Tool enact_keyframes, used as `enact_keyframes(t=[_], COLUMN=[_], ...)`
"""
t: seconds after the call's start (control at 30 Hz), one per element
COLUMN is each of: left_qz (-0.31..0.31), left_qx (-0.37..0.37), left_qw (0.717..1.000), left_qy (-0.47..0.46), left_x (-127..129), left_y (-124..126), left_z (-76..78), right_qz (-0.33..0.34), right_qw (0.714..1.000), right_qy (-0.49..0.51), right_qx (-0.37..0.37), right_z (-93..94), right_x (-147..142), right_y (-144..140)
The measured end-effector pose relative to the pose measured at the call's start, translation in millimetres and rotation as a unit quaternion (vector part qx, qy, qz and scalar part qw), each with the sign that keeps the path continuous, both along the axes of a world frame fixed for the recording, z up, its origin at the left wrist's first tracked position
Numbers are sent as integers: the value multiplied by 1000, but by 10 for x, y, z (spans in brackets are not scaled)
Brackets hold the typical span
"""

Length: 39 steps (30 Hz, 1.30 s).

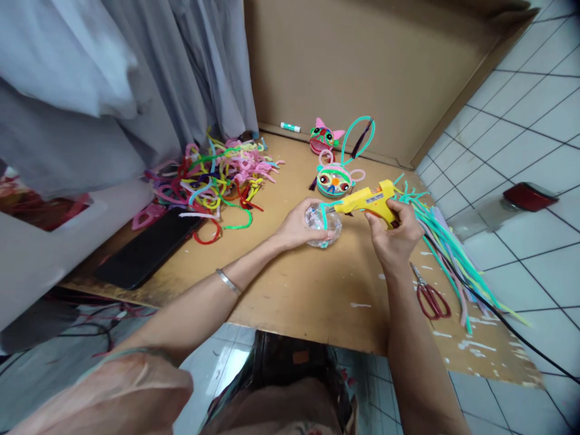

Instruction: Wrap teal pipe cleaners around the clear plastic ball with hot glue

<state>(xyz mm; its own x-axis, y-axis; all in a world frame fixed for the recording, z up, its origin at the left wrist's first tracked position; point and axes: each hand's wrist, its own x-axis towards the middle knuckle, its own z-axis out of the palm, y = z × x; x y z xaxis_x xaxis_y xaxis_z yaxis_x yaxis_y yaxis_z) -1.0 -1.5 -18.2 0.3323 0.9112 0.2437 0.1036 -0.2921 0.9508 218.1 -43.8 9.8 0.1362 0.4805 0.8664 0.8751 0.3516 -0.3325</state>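
Observation:
My left hand [301, 225] is closed around a clear plastic ball [333, 226] just above the table. A teal pipe cleaner [324, 216] runs across the ball's surface. In my right hand [399, 232] is a yellow glue gun [369, 200], gripped by its handle. Its nozzle points left, close to the top of the ball; whether it touches cannot be made out. Just behind the ball sits a decorated ball with a face [334, 181], pink loop ears and a tall teal loop. A smaller pink-eared face ornament [322, 139] stands farther back.
A heap of colourful pipe cleaners [222, 172] lies at the left, beside a black phone-like slab [147, 248]. Long teal pipe cleaners [446, 260], red-handled scissors [432, 299] and a black cord [512, 326] are at the right. A glue stick [290, 127] rests by the cardboard wall [344, 72].

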Motion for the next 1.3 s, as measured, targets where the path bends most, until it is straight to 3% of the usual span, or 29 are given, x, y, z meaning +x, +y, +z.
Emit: enact_keyframes(t=[1.3], left_qz=[-9], left_qx=[-4], left_qw=[1000], left_qy=[-3], left_x=[4], left_y=[24], left_z=[-50], right_qz=[-22], right_qw=[1000], right_qy=[7], right_qx=[-17], right_z=[0], right_x=[2], right_y=[-5])
